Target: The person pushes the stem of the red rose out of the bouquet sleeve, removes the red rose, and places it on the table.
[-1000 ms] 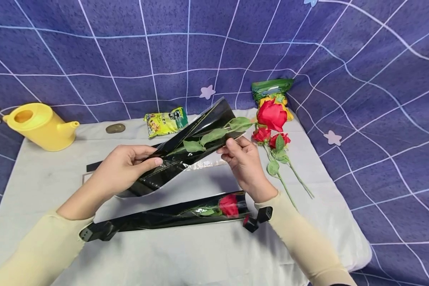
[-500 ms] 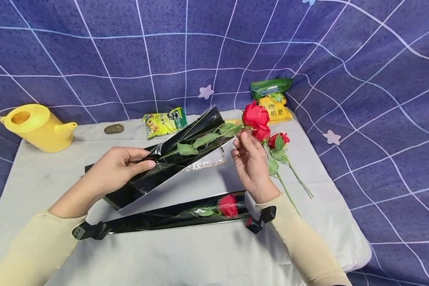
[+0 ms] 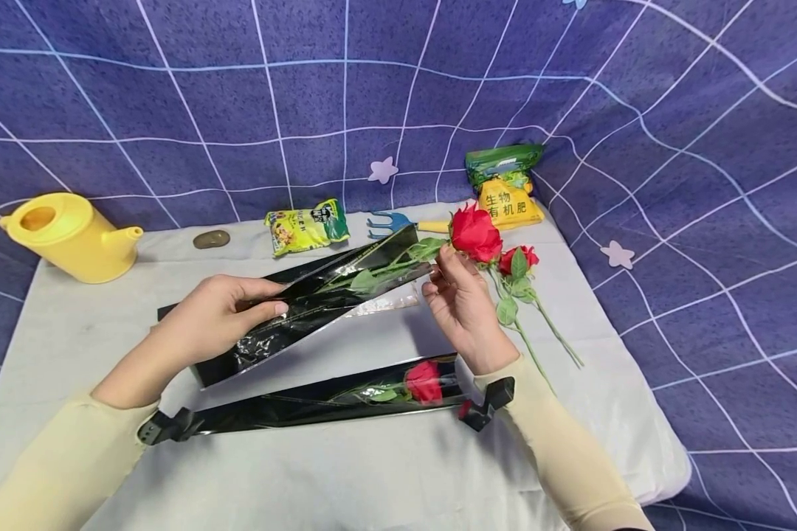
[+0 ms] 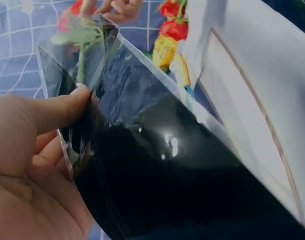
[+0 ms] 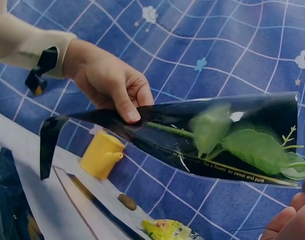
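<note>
My left hand [image 3: 229, 313] grips a black and clear flower sleeve [image 3: 292, 324] at its middle, thumb on top. Inside it runs the stem of a red rose [image 3: 476, 232], whose green leaves [image 5: 252, 152] show through the clear film in the right wrist view. The bloom sticks out past the sleeve's wide mouth. Just below the bloom my right hand [image 3: 461, 306] pinches the rose's stem, fingertips right at the sleeve's mouth. Nearer the body, a second sleeve [image 3: 272, 405] lies flat on the table with a red rose [image 3: 425, 382] inside.
Loose red roses [image 3: 518, 260] lie on the right with stems toward the front. Along the back stand or lie a yellow watering can [image 3: 73, 240], a brown stone [image 3: 211, 239], a yellow-green packet [image 3: 307, 228], a small blue hand rake [image 3: 390, 223] and a yellow bag [image 3: 508, 204].
The right hand has left the sleeve's edge for the stem under the bloom. The sleeve's mouth has come down, its film now covers the leaves, and the rake shows behind it.
</note>
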{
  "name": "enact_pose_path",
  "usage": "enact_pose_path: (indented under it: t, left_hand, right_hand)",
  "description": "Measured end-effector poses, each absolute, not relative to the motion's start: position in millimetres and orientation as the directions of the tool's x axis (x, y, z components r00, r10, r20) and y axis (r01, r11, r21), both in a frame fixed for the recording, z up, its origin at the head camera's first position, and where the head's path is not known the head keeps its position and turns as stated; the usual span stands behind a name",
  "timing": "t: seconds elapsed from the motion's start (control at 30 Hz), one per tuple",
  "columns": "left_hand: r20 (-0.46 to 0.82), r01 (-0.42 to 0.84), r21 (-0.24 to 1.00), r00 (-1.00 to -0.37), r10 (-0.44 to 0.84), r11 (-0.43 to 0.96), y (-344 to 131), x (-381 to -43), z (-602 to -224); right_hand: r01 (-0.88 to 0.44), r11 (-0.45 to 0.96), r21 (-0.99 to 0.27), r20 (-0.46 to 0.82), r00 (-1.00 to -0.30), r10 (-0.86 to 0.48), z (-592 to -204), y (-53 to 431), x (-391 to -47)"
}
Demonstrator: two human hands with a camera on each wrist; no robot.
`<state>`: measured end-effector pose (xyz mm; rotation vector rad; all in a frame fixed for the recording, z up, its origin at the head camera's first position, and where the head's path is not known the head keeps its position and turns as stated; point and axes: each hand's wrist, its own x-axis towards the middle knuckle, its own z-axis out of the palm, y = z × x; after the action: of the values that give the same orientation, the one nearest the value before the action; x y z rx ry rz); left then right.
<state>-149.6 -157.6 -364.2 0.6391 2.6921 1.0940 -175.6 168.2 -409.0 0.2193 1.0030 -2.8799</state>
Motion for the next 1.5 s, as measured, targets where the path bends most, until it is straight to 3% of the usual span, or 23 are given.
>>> enact_pose_path:
  t: [0.3,0.63,0.9,1.07,1.3,1.4,1.5]
  left_hand:
    - [-0.006,0.366,0.669,-0.867,0.498,0.646,-160,-150,-367]
    - [-0.021,0.39,0.652,-0.848,0.53,0.65,-171,-145,-370]
    - [0.018,0.448,0.631,-0.825,0.565,0.634,-180,-137,-377]
    - [0.026,0.469,0.622,-0.813,0.581,0.627,-182,-132,-378]
    - [0.031,0.473,0.623,-0.811,0.585,0.623,-184,-129,-380]
    - [0.046,0.481,0.63,-0.807,0.588,0.61,-184,-129,-382]
    - [0.051,0.479,0.646,-0.804,0.593,0.595,-182,-130,-384]
  right_hand:
    - [0.077,-0.824,-0.561,-0.157,-0.987,0.015,-410,177,-184]
    - [-0.089,-0.863,-0.497,-0.059,-0.989,0.136,-404,223,-200]
    - [-0.201,-0.747,-0.633,0.015,-0.969,0.248,-395,271,-209]
    - [-0.173,-0.647,-0.742,0.038,-0.976,0.216,-391,304,-213]
    - [-0.003,-0.375,-0.927,0.015,-1.0,-0.027,-400,339,-225]
    - [0.061,-0.072,-0.996,-0.051,-0.99,-0.132,-414,345,-232]
    - [0.056,0.251,-0.966,-0.102,-0.98,-0.173,-430,344,-239]
